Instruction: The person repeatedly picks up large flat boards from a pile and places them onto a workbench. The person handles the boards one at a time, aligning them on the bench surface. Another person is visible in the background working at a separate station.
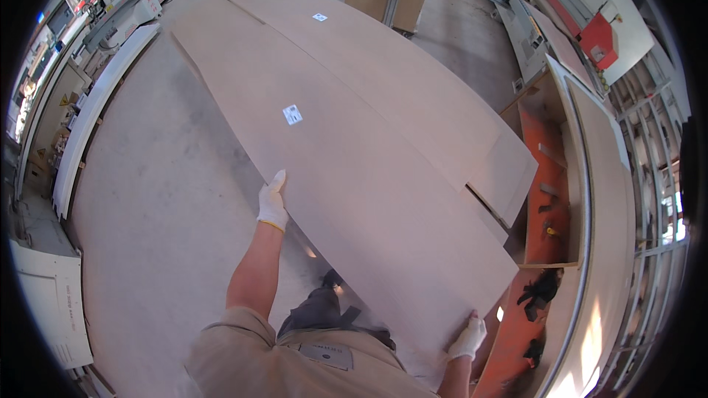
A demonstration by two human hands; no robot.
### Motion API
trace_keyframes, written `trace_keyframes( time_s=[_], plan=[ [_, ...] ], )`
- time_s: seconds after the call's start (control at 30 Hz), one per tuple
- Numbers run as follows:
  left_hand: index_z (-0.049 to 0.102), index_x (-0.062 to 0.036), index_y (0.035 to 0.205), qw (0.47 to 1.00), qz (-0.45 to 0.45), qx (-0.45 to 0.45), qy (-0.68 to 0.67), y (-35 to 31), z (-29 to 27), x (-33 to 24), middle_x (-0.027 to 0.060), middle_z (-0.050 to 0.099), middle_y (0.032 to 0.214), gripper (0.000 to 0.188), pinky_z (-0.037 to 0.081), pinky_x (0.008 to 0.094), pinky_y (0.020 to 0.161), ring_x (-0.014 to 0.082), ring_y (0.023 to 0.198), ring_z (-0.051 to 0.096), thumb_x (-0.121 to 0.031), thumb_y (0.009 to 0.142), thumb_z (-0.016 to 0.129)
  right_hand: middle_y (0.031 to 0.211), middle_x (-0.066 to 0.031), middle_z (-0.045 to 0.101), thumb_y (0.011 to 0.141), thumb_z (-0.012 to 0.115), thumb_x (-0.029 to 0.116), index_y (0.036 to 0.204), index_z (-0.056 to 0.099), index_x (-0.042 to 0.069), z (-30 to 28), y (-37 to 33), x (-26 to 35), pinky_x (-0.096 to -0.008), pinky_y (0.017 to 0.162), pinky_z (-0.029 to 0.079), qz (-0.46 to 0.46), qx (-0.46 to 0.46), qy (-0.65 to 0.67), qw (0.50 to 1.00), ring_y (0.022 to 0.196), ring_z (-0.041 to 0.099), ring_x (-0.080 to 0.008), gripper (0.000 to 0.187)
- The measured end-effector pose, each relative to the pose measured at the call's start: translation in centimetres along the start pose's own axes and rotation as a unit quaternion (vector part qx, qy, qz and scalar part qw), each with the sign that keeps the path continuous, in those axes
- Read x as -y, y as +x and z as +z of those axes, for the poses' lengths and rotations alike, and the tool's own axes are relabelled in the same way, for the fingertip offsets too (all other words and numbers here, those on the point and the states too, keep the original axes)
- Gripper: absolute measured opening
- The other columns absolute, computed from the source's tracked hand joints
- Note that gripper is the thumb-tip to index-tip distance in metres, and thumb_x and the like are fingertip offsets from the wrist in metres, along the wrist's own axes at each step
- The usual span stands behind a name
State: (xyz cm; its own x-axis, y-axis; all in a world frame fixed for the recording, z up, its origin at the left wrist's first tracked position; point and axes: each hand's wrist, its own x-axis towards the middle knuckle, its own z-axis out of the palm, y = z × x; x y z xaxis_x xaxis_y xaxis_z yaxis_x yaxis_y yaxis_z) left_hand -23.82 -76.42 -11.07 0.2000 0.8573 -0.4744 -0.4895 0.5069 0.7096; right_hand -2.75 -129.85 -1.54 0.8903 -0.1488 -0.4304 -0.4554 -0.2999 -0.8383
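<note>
Hands, two, white-gloved, well apart. Left hand (273, 205): clamped on the left long edge of a large tan board (335, 177), thumb on top, fingers out of sight beneath. Right hand (467, 339): touching the board's short near end; fingers partly hidden, so I cannot tell how firmly it closes. Board: one, flat side up, in front of me; long axis slanting from my lower right to the far upper left, most of its length beyond both hands. My left hand sits nearer its middle, my right at its end. Second board (398, 103): alongside, on the right. White labels: one on each board (293, 114). Orange-lined wooden cabinet (546, 184): right of the boards, open-fronted.
</note>
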Motion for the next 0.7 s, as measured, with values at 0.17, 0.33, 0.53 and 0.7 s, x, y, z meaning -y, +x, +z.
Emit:
trace_keyframes(
  time_s=[0.17, 0.33, 0.53, 0.7],
  plan=[
    [0.061, 0.0074, 0.134, 0.976, -0.038, 0.015, 0.216, 2.5, -0.1, -1.9, 0.0212, 0.072, 0.125, 0.064, 0.060, 0.0422, 0.090, 0.0319, 0.110, 0.073, -0.046, 0.100, 0.069, 0.089, -0.0031, 0.066, 0.100, 0.060, 0.016, 0.109, 0.071, 0.001, 10.6, 0.5, 2.4, -0.0334, 0.070, 0.049, -0.029, 0.070, -0.111, 0.991, 0.079, 0.058, -0.0132, 0.021],
    [0.054, 0.0131, 0.139, 0.662, 0.028, -0.032, 0.748, 0.9, 4.1, -6.9, 0.0375, 0.066, 0.133, 0.090, 0.053, 0.0498, 0.104, 0.0471, 0.124, 0.067, -0.066, 0.097, 0.057, 0.092, -0.0087, 0.071, 0.102, 0.067, 0.024, 0.125, 0.068, -0.001, 17.8, 0.2, 6.5, -0.0356, 0.075, 0.058, 0.011, 0.277, -0.319, 0.906, 0.083, 0.072, -0.0203, 0.035],
    [0.046, 0.0132, 0.147, 0.774, 0.084, -0.134, 0.613, 0.9, 2.0, -1.0, 0.0393, 0.060, 0.142, 0.090, 0.047, 0.0515, 0.112, 0.0525, 0.132, 0.059, -0.061, 0.098, 0.060, 0.118, -0.0219, 0.073, 0.096, 0.072, 0.029, 0.133, 0.065, -0.002, 20.8, -0.8, 5.5, -0.0418, 0.098, 0.057, -0.330, 0.248, -0.424, 0.806, 0.110, 0.071, -0.0326, 0.049],
    [0.050, 0.0115, 0.142, 0.787, 0.087, -0.197, 0.578, 2.2, 2.6, 0.8, 0.0396, 0.060, 0.140, 0.077, 0.048, 0.0512, 0.111, 0.0513, 0.131, 0.060, -0.053, 0.101, 0.058, 0.147, -0.0240, 0.059, 0.090, 0.069, 0.043, 0.141, 0.063, 0.002, 26.5, -4.0, 3.0, -0.0599, 0.126, 0.029, -0.464, 0.304, -0.562, 0.614, 0.147, 0.043, -0.0472, 0.065]
  ],
)
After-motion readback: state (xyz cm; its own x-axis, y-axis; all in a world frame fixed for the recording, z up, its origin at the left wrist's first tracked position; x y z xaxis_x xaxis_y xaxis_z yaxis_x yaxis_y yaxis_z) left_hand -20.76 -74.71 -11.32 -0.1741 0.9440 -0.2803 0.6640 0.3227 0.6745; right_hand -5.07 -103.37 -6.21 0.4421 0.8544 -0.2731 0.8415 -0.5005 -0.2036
